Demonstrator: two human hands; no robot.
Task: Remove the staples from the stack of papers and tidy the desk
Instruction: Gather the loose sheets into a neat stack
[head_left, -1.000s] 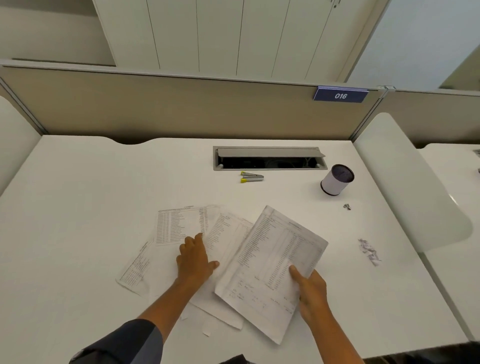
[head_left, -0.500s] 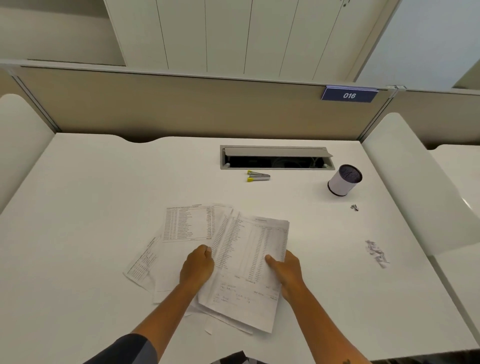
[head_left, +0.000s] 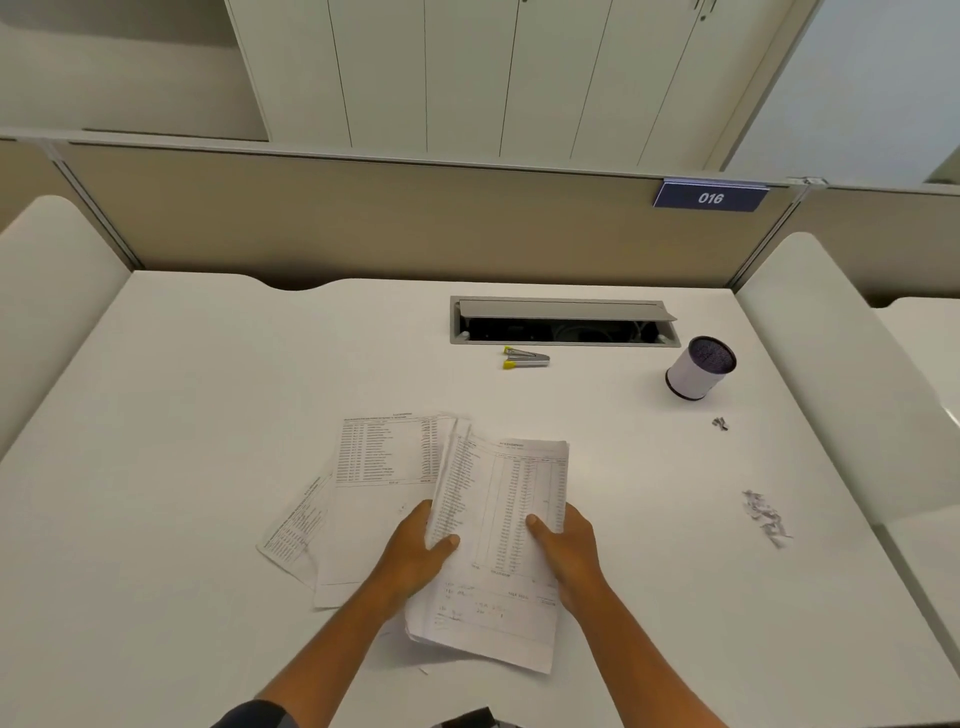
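A bundle of printed sheets (head_left: 498, 525) is gripped from both sides over the white desk (head_left: 182, 441). My left hand (head_left: 415, 553) holds its left edge, thumb on top. My right hand (head_left: 569, 551) holds its right edge, thumb on the page. More printed papers (head_left: 384, 457) lie loose and fanned out underneath, to the left. A staple remover (head_left: 524, 358) with yellow tips lies farther back, near the cable slot. Small piles of pulled staples (head_left: 719, 423) and paper scraps (head_left: 766, 517) lie on the right.
A white pen cup with a dark mesh rim (head_left: 698, 369) stands at the back right. An open cable slot (head_left: 563, 322) is set in the desk's back. A beige partition (head_left: 363, 223) closes the rear; white side panels (head_left: 831, 364) flank the desk.
My right hand swung the top sheets left and straightened them onto the bundle. My left hand went from lying flat on the papers to gripping the bundle's left edge.
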